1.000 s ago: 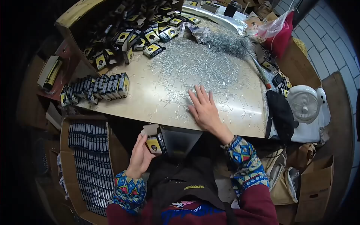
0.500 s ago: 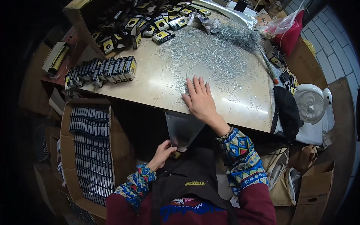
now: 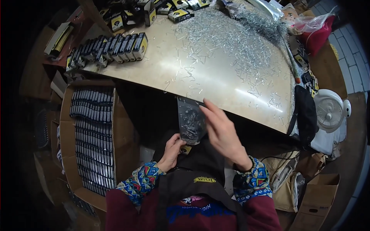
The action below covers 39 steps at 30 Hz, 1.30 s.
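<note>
Below the table's front edge, a grey tapered chute [image 3: 191, 119] holds a scatter of small wire hooks. My left hand [image 3: 171, 153] is closed at the chute's lower end on a small yellow-and-black box [image 3: 185, 149], mostly hidden under the chute's mouth. My right hand [image 3: 224, 135] is just off the table edge, beside the chute's right side. Its fingers are stretched out and hold nothing. A wide heap of loose silver wire hooks [image 3: 239, 46] covers the table top [image 3: 158, 65], with a few strays near the front edge.
Small packed boxes [image 3: 123, 48] stand in a row on the table's left. More boxes [image 3: 127, 17] are piled behind them. A carton [image 3: 69, 154] filled with rows of boxes sits at the left. A white fan [image 3: 328, 109] and a black cloth item [image 3: 306, 115] are at the right edge.
My right hand has come off the table top, down toward me beside the chute. Hooks now lie in the chute, which looked nearly bare before. My left hand stays at its lower end.
</note>
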Motion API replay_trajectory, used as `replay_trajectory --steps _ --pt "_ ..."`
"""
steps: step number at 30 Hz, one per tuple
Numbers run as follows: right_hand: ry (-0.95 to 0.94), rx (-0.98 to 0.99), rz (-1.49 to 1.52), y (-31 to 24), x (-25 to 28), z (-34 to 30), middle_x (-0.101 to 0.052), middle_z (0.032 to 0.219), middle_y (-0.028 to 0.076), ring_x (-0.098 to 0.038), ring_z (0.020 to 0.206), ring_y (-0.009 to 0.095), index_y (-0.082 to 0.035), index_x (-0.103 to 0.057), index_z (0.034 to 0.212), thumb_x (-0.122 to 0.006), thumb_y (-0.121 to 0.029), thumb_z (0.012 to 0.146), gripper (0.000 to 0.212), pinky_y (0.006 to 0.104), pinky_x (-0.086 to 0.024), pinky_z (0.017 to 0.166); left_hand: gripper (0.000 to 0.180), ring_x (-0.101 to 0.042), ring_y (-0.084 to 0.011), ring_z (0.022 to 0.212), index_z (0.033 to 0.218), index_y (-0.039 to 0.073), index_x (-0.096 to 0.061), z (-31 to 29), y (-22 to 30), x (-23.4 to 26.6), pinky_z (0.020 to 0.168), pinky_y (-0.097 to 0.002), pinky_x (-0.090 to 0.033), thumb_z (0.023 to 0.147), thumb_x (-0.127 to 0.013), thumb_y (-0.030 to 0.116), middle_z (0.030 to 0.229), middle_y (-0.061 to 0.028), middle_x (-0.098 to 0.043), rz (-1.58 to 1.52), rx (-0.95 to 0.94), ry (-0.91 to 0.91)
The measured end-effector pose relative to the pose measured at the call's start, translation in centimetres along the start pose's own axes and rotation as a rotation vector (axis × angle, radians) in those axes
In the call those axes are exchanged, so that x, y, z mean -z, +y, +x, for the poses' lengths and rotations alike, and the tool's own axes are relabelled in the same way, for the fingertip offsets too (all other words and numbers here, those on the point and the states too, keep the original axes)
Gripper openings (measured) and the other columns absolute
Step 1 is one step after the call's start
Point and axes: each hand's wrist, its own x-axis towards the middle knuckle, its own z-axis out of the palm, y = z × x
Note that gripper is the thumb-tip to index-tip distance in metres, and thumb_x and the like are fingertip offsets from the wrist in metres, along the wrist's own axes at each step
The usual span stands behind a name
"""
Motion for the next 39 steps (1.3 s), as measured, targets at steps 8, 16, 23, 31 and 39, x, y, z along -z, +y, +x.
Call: replay_trajectory --steps 8,16,23,31,39 --pt "-0.050 0.155 -0.235 2.5 -5.0 -1.4 -0.057 0.097 0.011 -0.054 0.091 0.030 -0.004 -0.062 0.098 -0.059 0.002 0.073 0.026 0.0380 -0.043 0.076 0.069 -0.060 -0.0333 0.108 0.124 0.000 -0.037 0.5 -2.1 -0.4 0.089 -0.0387 -0.047 0.071 -0.079 0.016 0.110 -0.0214 -0.059 0.891 -0.439 0.062" --pt "-0.094 0.233 -0.345 2.2 -5.5 -3.2 -0.057 0.103 0.013 -0.054 0.094 0.029 -0.001 -0.061 0.103 -0.060 -0.002 0.072 0.031 0.0365 -0.042 0.079 0.065 -0.058 -0.0422 0.102 0.121 0.001 -0.042 0.4 -2.4 0.0 0.084 -0.0455 -0.048 0.070 -0.079 0.017 0.110 -0.0230 -0.058 0.926 -0.601 0.115" --pt "-0.340 0.163 0.049 2.5 -4.7 -3.8 -0.060 0.115 0.014 -0.056 0.101 0.031 0.001 -0.061 0.114 -0.061 0.000 0.077 0.037 0.0391 -0.045 0.086 0.069 -0.059 -0.0407 0.100 0.125 0.001 -0.042 0.3 -2.0 1.8 0.086 -0.0438 -0.049 0.069 -0.079 0.017 0.107 -0.0216 -0.058 1.023 -0.597 0.069" --pt "-0.121 0.136 0.170 2.4 -2.1 -1.7 -0.067 0.098 0.016 -0.065 0.084 0.031 0.000 -0.064 0.108 -0.063 0.000 0.085 0.023 0.0347 -0.052 0.071 0.070 -0.063 -0.0263 0.096 0.125 0.000 -0.049 -1.2 0.2 1.6 0.084 -0.0334 -0.050 0.067 -0.083 0.018 0.109 -0.0160 -0.059 0.875 -0.928 0.190" --pt "-0.106 -0.066 0.158 1.0 -1.2 -0.6 -0.067 0.085 0.015 -0.067 0.072 0.028 0.001 -0.067 0.101 -0.066 -0.007 0.086 0.017 0.0311 -0.051 0.062 0.075 -0.060 -0.0358 0.097 0.132 0.002 -0.046 -0.4 5.1 -2.9 0.083 -0.0397 -0.050 0.066 -0.080 0.012 0.114 -0.0180 -0.056 0.944 -1.048 0.080"
